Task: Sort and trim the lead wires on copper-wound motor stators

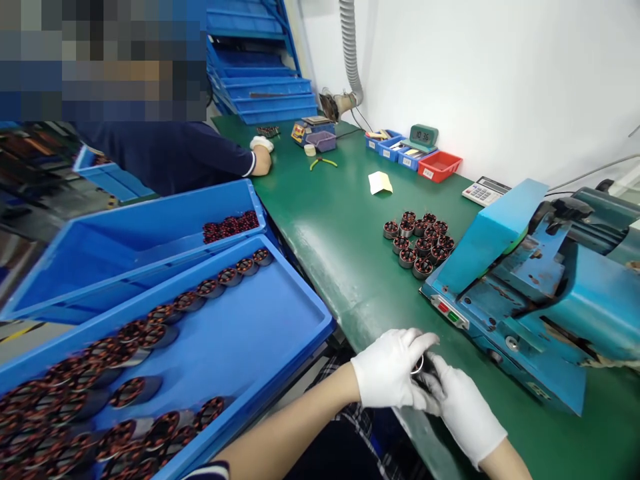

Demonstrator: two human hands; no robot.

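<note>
My left hand (393,369), in a white glove, has its fingers curled around a motor stator with a silvery metal rim (417,365). My right hand (463,403), gloved too, closes on the same stator from the right, and the fingers hide most of it. Both hands are over the near edge of the green table (320,220). Ahead of them a cluster of copper-wound stators (423,247) stands on the table. To the left, a shallow blue tray (235,320) bears many more stators (135,390), some in a row along its far side.
A blue motor-driven machine (505,300) with red and green buttons stands close on the right. Behind are a calculator (485,191), a red bin (440,167), a clock (423,136) and a paper slip (380,183). A co-worker's gloved hand (261,144) rests at the far left.
</note>
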